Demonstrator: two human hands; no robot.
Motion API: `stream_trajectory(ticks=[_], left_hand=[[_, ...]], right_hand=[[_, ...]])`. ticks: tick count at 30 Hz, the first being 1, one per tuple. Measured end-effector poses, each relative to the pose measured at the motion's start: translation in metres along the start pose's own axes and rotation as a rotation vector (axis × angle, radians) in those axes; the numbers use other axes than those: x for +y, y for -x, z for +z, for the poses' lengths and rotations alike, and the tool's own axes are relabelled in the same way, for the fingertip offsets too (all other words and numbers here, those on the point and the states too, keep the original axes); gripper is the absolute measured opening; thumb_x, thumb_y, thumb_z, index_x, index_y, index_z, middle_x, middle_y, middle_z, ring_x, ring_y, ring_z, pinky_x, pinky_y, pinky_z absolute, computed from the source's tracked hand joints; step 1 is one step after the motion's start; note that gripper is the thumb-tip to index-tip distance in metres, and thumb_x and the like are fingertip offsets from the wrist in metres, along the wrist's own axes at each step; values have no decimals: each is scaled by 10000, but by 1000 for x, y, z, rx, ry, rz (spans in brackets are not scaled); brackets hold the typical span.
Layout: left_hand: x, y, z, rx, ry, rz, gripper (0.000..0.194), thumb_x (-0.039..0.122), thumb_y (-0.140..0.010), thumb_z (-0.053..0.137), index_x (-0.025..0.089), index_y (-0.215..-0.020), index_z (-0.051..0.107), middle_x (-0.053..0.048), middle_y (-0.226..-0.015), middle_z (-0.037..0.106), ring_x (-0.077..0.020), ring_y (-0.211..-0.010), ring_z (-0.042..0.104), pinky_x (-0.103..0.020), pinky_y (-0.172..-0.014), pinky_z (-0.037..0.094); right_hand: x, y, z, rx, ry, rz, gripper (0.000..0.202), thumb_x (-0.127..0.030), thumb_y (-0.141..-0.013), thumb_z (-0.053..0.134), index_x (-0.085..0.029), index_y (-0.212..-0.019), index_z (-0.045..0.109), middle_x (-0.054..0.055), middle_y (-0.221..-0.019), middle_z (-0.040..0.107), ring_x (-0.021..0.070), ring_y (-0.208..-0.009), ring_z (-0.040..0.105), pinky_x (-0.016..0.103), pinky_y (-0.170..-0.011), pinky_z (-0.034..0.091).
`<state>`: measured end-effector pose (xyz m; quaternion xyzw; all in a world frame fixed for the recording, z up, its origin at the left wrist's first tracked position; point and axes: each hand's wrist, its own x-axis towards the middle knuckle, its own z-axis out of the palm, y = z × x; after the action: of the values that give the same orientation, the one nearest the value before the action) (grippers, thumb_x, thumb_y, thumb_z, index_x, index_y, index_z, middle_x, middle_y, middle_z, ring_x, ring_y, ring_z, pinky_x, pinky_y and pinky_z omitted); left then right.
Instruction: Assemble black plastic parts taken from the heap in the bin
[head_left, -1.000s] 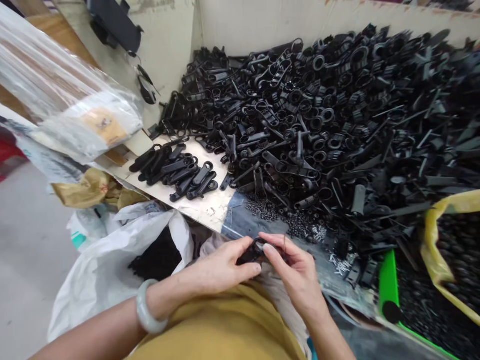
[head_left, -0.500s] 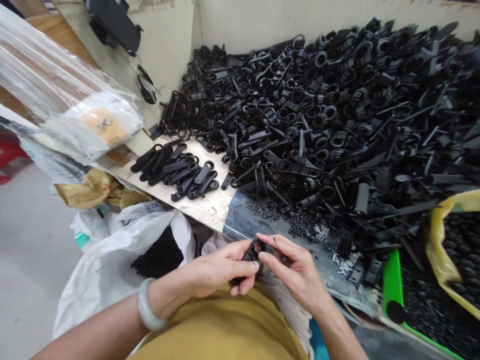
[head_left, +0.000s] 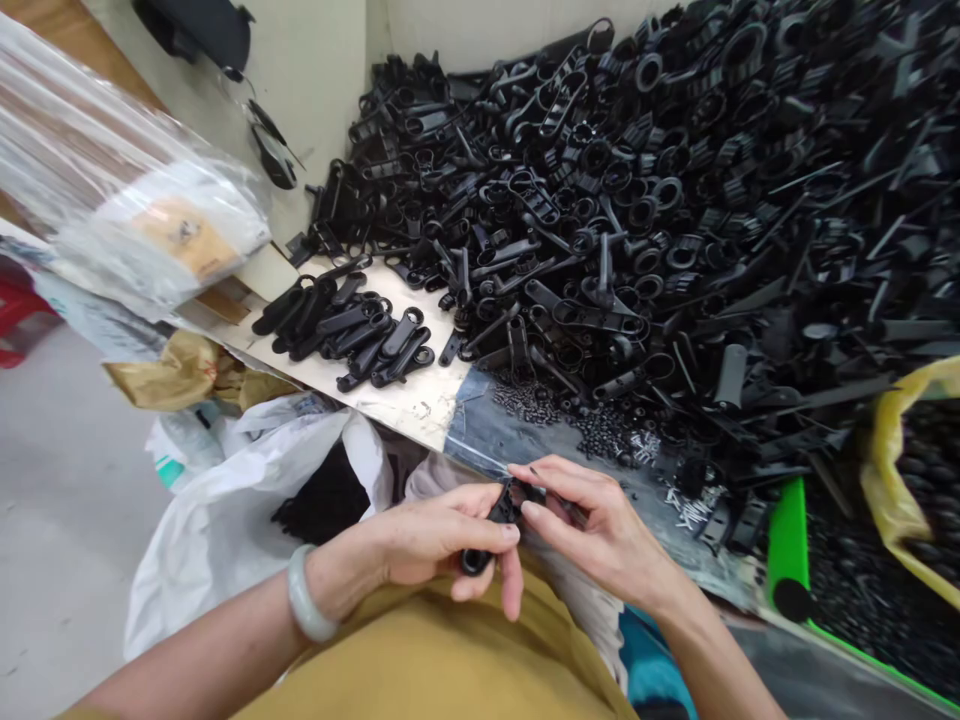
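My left hand (head_left: 442, 540), with a pale bangle (head_left: 308, 595) on its wrist, is closed around a small black plastic part (head_left: 475, 562) just above my lap. One rounded end of the part shows below my thumb. My right hand (head_left: 589, 515) is closed at the part's other end, its thumb and fingers pinching a dark piece (head_left: 534, 492). Whether that piece is separate or joined to the part cannot be made out. Beyond my hands lie tiny black pieces (head_left: 525, 403) and small silver pins (head_left: 690, 507) on the table edge.
A large heap of black plastic parts (head_left: 585, 220) covers the table. Similar handle-like parts (head_left: 375, 335) lie grouped on the left. A white sack (head_left: 202, 560) with black contents stands below. At right are a green strip (head_left: 787, 535) and a yellow-rimmed bag (head_left: 885, 470).
The black part has turned in my left hand, so its rounded end now shows below the thumb. My right fingers have shifted slightly on it. The view has tilted a little.
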<state>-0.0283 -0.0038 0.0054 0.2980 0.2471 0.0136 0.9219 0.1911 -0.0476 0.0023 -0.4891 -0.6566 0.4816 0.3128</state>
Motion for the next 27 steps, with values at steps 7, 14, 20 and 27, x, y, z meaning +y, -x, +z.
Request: stream_trajectory(ticks=[7, 14, 20, 27], left_hand=[[-7, -3, -1, -7, 55, -18, 321, 449, -933, 688, 188, -1024, 526, -100, -847, 785, -54, -391, 483, -197, -389, 246], [1, 6, 1, 170, -180, 56, 330, 467, -935, 638, 176, -1077, 575, 27, -635, 634, -65, -413, 389, -196, -418, 262], [18, -7, -2, 951, -964, 359, 216, 366, -922, 630, 202, -782, 633, 13, -689, 623, -152, -645, 544, -259, -623, 374], [28, -48, -4, 893, -1727, 322, 194, 221, -965, 525, 242, -984, 716, -58, -778, 759, -239, -690, 662, -344, -716, 382]], right_hand=[[4, -1, 4, 19, -41, 8, 325, -212, -956, 613, -233, -1245, 760, 41, -961, 674, 93, -605, 478, 231, -515, 385], [-1, 12, 3, 166, -37, 66, 379, -334, -930, 695, -242, -1296, 736, 51, -988, 730, 107, -596, 519, 236, -526, 443], [19, 11, -2, 574, 159, 125, 234, -377, -971, 629, -208, -952, 789, 31, -776, 706, 158, -621, 587, 267, -576, 476], [24, 3, -23, 676, 377, 72, 200, -331, -1004, 588, -212, -967, 743, 41, -864, 726, 169, -678, 608, 283, -649, 481]])
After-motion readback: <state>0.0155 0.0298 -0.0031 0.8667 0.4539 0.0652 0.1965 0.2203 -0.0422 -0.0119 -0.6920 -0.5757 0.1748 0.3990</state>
